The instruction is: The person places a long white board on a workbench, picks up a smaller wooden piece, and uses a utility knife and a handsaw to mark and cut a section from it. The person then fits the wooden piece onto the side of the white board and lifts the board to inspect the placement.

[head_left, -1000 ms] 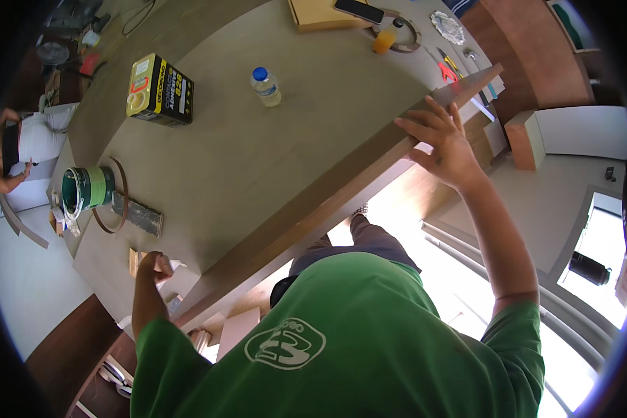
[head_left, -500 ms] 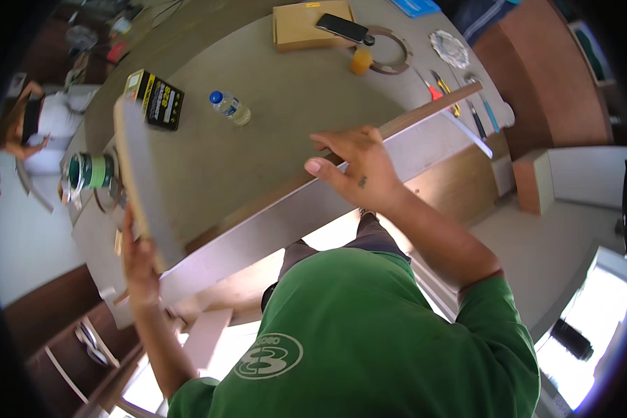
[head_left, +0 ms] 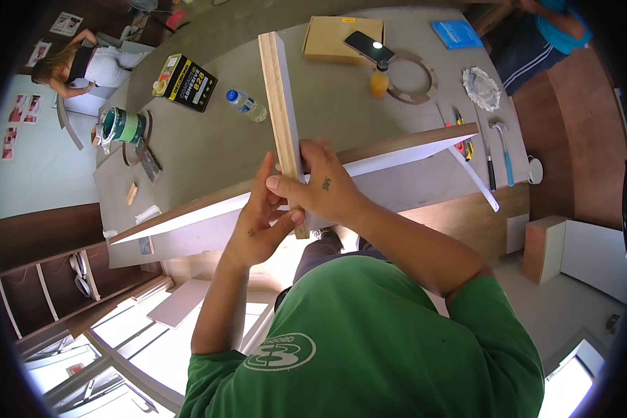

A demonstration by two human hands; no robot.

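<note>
A plywood board [head_left: 279, 97] stands on edge in front of me, its layered edge upward and its pale face to the right. My left hand [head_left: 258, 230] grips its near end from the left, thumb over the edge. From the right, my right hand [head_left: 325, 182] holds it too, its thumb laid across the layered edge and its other fingers partly hidden behind the board. Under and beyond my hands, a long panel [head_left: 404, 145] with a brown edge and white side runs slantwise along the table's near side. Whether the board touches this panel is hidden.
On the grey table [head_left: 195, 150] are an adhesive can [head_left: 188, 85], a water bottle [head_left: 246, 106], a green tin [head_left: 124, 127], a cardboard box [head_left: 327, 42] with a phone [head_left: 368, 46], a ring [head_left: 425, 90] and a hammer [head_left: 506, 153]. Other people [head_left: 83, 66] are at far left and right.
The board has moved from the left to the middle with my left hand. My right hand, spread over the long panel before, now grips the board as well. My view has shifted somewhat.
</note>
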